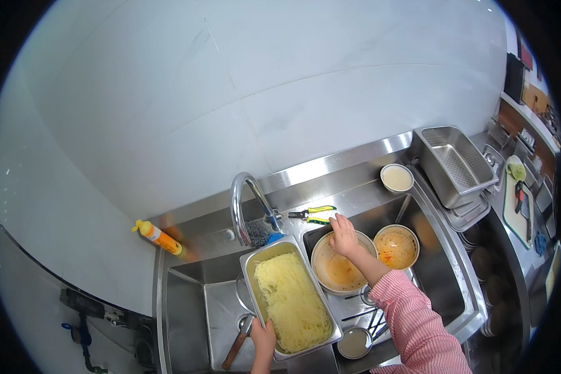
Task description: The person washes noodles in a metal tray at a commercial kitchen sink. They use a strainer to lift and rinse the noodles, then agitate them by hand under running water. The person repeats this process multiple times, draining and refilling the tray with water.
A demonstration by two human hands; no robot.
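Note:
My left hand [263, 337] grips the near left rim of a rectangular stainless-steel pan [248, 276]. Pale yellow shreds [293, 304], which look like potato, fill the pan. It lies slanted across the middle of a double sink, partly over the left basin [224, 299]. My right hand [344, 236] is above a large bowl [341, 271] with orange residue, fingers stretched towards the tap ledge and holding nothing visible. Just beyond its fingertips lie pliers [320, 215] with yellow-green handles. A smaller soiled bowl [396, 245] stands to its right.
A curved chrome tap [237, 201] rises behind the pan. Left of it stands a yellow bottle [159, 237]. A wooden-handled tool [236, 348] lies in the left basin. At the right are a bowl of cloudy liquid [397, 178], a deep perforated pan [456, 161] and a knife [528, 224] on a board.

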